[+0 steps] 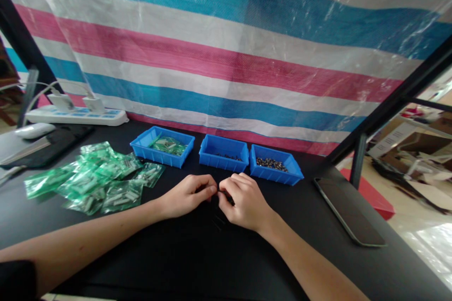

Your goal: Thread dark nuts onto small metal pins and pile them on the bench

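Both hands, left hand and right hand, fingertips together over the black counter, three blue bins just beyond.

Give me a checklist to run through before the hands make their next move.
1. Hands in view: ok; left hand and right hand are close together over the table.
2. Firm grip on a part: cannot tell; the fingers hide it.
3. Right bin stocked: ok; small parts spread across it.
4. Middle bin well stocked: not ok; only a few parts show.
5. Bags all inside left bin: not ok; many lie loose beside it.
6. Phone away from both hands: ok.
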The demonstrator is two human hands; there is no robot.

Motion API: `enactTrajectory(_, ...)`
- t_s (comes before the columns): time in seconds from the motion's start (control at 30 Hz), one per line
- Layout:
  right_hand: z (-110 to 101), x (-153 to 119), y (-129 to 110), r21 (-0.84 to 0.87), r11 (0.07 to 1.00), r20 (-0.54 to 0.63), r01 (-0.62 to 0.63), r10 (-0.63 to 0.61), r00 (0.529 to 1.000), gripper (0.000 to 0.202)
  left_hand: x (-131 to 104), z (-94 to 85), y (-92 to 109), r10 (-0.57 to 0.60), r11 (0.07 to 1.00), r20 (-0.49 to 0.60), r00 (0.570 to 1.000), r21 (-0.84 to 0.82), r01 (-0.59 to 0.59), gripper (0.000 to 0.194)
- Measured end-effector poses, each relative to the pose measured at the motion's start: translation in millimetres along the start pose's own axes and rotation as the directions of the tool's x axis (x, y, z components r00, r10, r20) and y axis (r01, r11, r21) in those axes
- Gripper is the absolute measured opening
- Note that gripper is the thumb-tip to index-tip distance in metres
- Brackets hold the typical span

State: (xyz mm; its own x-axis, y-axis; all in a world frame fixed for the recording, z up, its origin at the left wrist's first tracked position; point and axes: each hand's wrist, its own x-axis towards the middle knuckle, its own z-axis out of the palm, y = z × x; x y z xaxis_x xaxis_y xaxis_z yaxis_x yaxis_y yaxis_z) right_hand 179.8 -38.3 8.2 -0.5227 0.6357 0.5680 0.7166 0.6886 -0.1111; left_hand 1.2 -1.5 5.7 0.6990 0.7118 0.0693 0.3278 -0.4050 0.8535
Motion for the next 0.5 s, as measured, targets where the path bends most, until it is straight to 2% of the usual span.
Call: enactTrajectory(0.5, -0.1, -1.2, 1.4, 0.176, 0.979, 0.083, -0.101, 0.087, 0.993, 0.004, 0.3, 2.2, -3.2, 0.05, 0.997, -0.033, 0.998, -0.062, -0.052, 0.017)
